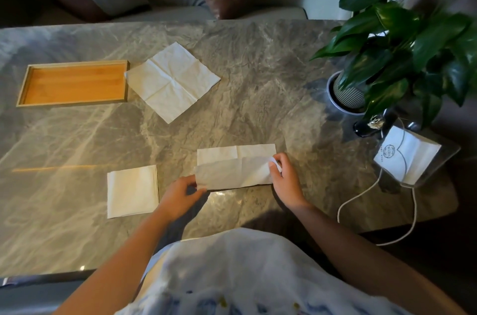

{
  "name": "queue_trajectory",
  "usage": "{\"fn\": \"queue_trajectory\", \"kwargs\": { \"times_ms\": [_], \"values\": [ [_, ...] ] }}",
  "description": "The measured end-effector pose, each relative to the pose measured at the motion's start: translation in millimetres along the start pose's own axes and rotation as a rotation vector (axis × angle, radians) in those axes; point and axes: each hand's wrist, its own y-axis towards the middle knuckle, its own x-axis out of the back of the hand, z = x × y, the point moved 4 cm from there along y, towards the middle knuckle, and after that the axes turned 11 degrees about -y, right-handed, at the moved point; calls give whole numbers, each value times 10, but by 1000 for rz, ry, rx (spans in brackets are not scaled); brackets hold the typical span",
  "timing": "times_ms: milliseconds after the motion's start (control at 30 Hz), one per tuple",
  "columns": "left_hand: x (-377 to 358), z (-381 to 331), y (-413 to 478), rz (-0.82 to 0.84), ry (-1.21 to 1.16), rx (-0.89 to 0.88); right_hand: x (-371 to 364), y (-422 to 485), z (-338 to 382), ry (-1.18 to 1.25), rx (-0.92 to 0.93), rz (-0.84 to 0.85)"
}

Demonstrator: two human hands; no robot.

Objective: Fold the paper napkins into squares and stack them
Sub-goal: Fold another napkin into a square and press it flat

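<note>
1. My left hand (180, 192) and right hand (285, 178) pinch the two ends of a half-folded napkin (236, 167) at centre frame, on the table (258, 69).
2. A folded square (132, 191) lies just left of it.
3. An open napkin (172, 81) lies in the upper middle, touching a tray (73, 83) on its left.
4. A potted plant (395, 56) stands at upper right, a packet (405, 154) below it.

3 white napkins (236, 167) lie on a grey veined marble table (258, 62); far left, an orange-brown wooden tray (73, 82); far right, a dark green plant (402, 38).
</note>
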Motion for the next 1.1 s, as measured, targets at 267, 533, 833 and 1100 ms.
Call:
{"fn": "queue_trajectory", "kwargs": {
  "times_ms": [267,533,833,1100],
  "values": [
    [82,25,83,-130,-110,16,-18,88,-16,32,-42,33],
    [127,123,110,-217,-125,79,-79,88,-57,-2,-84,74],
    [94,167,86,-225,-89,178,-23,76,-49,-117,-47,-8],
    [88,152,95,-245,-62,191,-20,44,-82,-169,-12,-9]
  ]
}}
